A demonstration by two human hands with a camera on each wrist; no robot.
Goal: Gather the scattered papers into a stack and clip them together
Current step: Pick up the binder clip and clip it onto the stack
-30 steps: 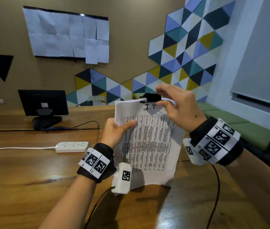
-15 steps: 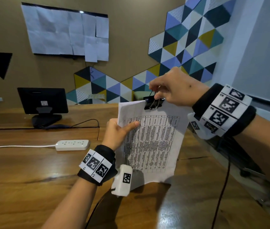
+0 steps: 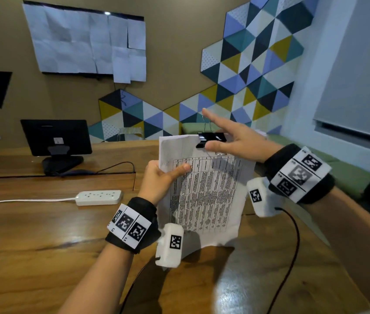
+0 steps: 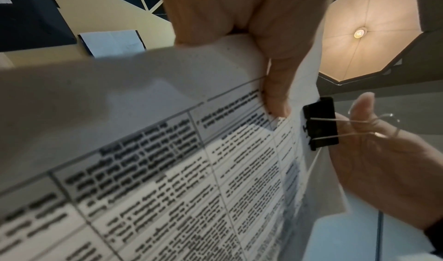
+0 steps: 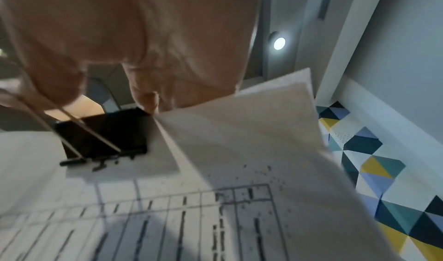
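Nearest me, left hand [image 3: 159, 180] pinches the paper stack [image 3: 204, 196] upright above the table [image 3: 43, 257], thumb across the front sheet. At the stack's top edge I see the black binder clip [image 3: 212, 138] seated on the sheets; right hand [image 3: 236, 141] sits beside it, fingers spread, gripping nothing. My read: gathering and clipping done; clip handles unfolded, stack not set down.

Paper, metal and polished wood, as I see them.
I see matt white printed papers [image 3: 204, 196], a glossy black binder clip [image 3: 211, 138] with thin bright wire handles, and a smooth, shiny wooden table [image 3: 43, 234].
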